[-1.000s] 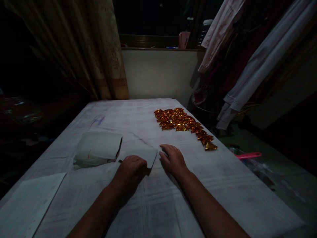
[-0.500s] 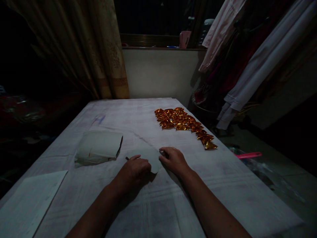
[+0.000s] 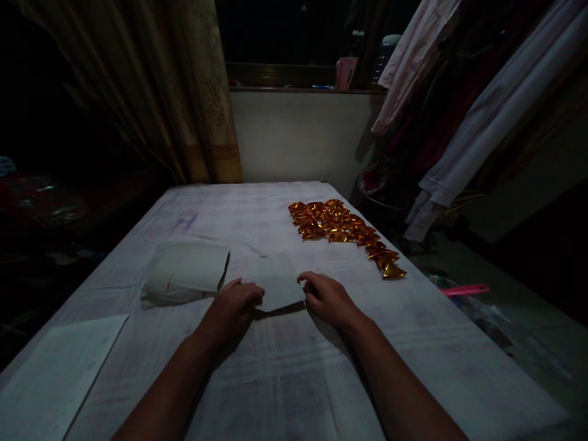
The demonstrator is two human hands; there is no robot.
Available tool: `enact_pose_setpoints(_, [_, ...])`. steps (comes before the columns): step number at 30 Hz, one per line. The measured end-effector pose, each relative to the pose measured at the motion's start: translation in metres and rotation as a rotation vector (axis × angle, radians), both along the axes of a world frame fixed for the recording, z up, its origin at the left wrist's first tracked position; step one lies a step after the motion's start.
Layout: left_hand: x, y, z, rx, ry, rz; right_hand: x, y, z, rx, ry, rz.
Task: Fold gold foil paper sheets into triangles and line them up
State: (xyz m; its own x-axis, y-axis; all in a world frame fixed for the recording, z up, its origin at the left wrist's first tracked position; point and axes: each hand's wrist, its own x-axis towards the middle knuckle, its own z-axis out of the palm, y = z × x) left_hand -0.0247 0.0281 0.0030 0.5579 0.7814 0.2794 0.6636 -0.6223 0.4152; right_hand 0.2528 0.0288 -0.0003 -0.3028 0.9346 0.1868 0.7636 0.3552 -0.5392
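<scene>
The sheet of paper is small, pale and roughly square, dull white on its upper face, and lies near the middle of the table with its near edge lifted slightly, casting a thin dark shadow on the cloth below it. It sits directly between the two hands, touching both. The left hand is at the sheet's near left corner, palm down, fingers loosely curled and narrow, the fingertips pinching or pressing that corner; which of the two cannot be told in the dim light. The right hand is at the right edge, fingers bent and close together, the fingertips gripping the edge of the sheet. Just left of the left hand lies a stack of similar pale sheets, close to the paper but apart from it. At the near left corner of the table lies a larger white sheet, well apart from the hands. On the far right of the table a row of shiny gold folded pieces runs diagonally toward the right edge, well clear of the right hand.
</scene>
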Motion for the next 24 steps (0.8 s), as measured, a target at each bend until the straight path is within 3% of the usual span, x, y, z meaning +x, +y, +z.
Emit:
enact_pose_setpoints(7, [0.000,-0.001,0.007,-0.057,-0.106,0.013,0.004,0.005,-0.010,0.177,-0.011,0.117])
enact_pose_setpoints(11, [0.001,-0.002,0.010,-0.141,-0.182,0.100,0.007,0.006,-0.007,0.121,0.129,0.216])
enact_pose_setpoints(14, [0.004,-0.003,0.012,-0.224,-0.234,0.208,0.006,0.003,0.000,-0.028,0.318,0.265])
enact_pose_setpoints(17, [0.009,-0.005,0.014,-0.278,-0.187,0.269,0.001,-0.002,0.006,-0.166,0.311,0.195])
enact_pose_setpoints(19, [0.011,-0.006,0.016,-0.290,-0.090,0.291,-0.005,-0.003,0.008,-0.171,0.212,0.106])
enact_pose_setpoints(24, [0.011,-0.005,0.012,-0.111,0.115,0.311,-0.021,-0.001,0.010,-0.148,-0.013,-0.065])
